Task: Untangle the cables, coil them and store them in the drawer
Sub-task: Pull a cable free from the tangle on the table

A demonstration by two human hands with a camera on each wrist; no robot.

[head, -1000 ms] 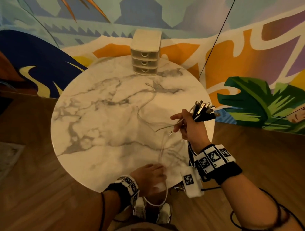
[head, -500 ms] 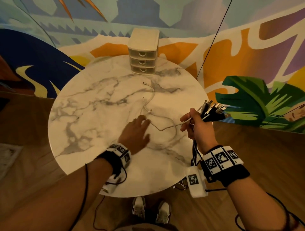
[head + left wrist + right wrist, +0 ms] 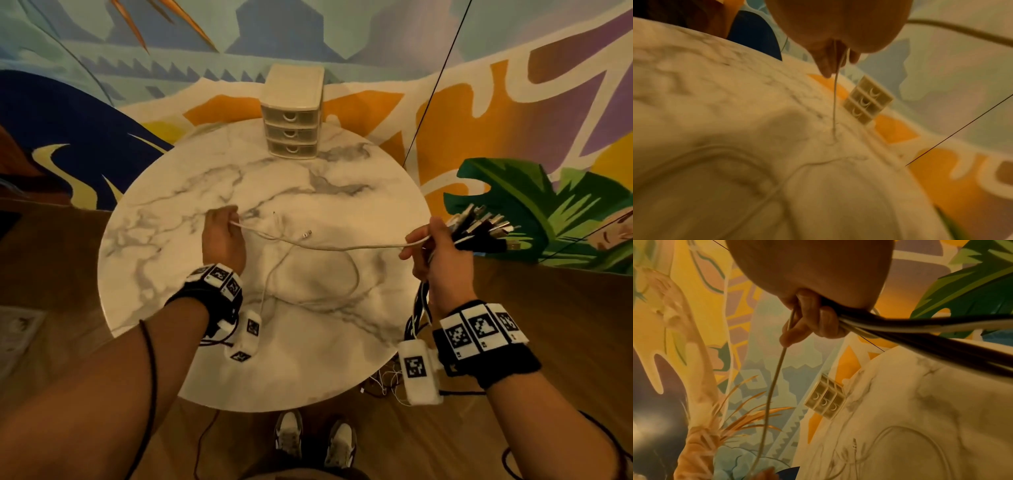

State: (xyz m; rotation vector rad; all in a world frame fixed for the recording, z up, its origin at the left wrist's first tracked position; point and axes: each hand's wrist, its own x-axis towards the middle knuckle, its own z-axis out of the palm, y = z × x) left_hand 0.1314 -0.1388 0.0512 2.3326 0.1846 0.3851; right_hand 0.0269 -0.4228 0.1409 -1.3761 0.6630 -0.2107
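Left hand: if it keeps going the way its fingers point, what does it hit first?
Probably nothing soon. The left hand pinches the white cable above the marble table, fingers aimed at the far rim left of the drawer unit. That stretch looks free; depth is uncertain.

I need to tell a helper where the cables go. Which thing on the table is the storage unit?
On the round marble table, look to its far edge by the painted wall. The small cream plastic drawer unit stands there, three stacked drawers with half-moon handles; it is the table's only box.
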